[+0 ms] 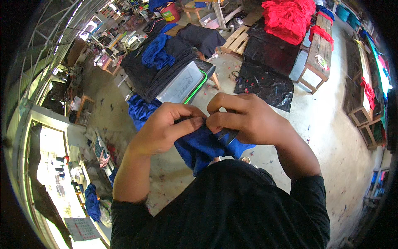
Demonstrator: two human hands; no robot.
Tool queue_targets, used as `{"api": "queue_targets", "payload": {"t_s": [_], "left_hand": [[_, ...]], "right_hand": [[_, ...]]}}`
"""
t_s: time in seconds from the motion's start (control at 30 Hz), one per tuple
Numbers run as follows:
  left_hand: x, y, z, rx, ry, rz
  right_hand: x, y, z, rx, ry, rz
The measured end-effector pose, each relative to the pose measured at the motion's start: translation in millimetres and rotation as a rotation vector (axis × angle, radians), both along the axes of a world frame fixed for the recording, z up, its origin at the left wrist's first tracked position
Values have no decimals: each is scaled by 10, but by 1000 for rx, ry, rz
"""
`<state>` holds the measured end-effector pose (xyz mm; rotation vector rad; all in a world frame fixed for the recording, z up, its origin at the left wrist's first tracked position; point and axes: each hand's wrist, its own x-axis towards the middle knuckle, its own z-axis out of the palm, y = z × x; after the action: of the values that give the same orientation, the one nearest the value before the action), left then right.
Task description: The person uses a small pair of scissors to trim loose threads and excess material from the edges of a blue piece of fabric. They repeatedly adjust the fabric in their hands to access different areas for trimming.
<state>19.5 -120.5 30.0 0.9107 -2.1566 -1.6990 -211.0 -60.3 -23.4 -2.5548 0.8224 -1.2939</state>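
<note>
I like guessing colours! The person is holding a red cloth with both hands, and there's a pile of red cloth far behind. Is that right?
Not quite. The cloth held by the left hand and right hand is blue, not red, as the head view shows. The pile of red cloth far behind is right.

A garment workshop is showing here: a bare concrete floor point(327, 124) is lying littered with scraps, red cloth point(288, 14) is heaping on a wooden bench point(319, 50), dark fabric stacks point(159, 68) are covering a table, and pallets point(236, 39) are lying behind
</note>
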Motion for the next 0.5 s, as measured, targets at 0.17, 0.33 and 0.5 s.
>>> {"api": "queue_targets", "payload": {"t_s": [0.17,0.33,0.5], "left_hand": [[-13,-40,27,-108,-19,42],[-54,-200,-133,-222,166,346],[-261,-237,-339,-369,207,399]], "right_hand": [[-22,-11,-6,41,-87,15],[37,82,-68,94,-467,50],[721,202,-104,560,-569,180]]}}
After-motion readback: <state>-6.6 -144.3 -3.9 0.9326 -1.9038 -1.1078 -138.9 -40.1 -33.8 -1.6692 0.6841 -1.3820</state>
